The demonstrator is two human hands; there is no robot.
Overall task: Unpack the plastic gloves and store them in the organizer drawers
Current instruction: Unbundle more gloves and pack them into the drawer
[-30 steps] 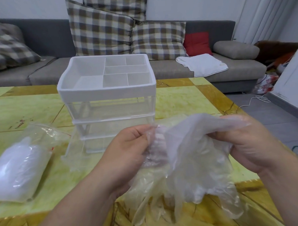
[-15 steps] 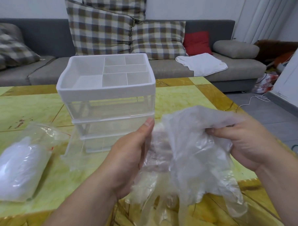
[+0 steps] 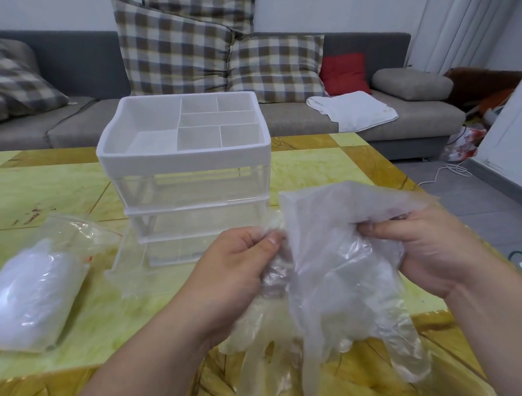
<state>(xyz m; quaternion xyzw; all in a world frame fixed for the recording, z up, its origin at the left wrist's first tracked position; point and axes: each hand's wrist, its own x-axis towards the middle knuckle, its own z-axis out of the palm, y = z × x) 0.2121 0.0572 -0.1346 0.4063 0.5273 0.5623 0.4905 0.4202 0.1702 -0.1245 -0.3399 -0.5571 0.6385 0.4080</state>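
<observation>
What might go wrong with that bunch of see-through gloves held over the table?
The bunch of thin clear plastic gloves is pinched by the left hand and the right hand; tugging may tear the film. Loose glove fingers dangle above the yellow-green table near its front edge, so some might slip to the floor. The white-topped clear plastic drawer organizer stands close behind the hands and may get bumped.

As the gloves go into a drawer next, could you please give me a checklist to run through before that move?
1. Gloves held securely: ok; left hand pinches them, right hand grips them.
2. Bunch gathered compactly: not ok; glove fingers dangle towards the table.
3. Organizer upright, just beyond the hands: ok.
4. Drawers open to receive them: cannot tell; the plastic is clear.
5. Other bag out of the way: ok; it lies at the left.
</observation>
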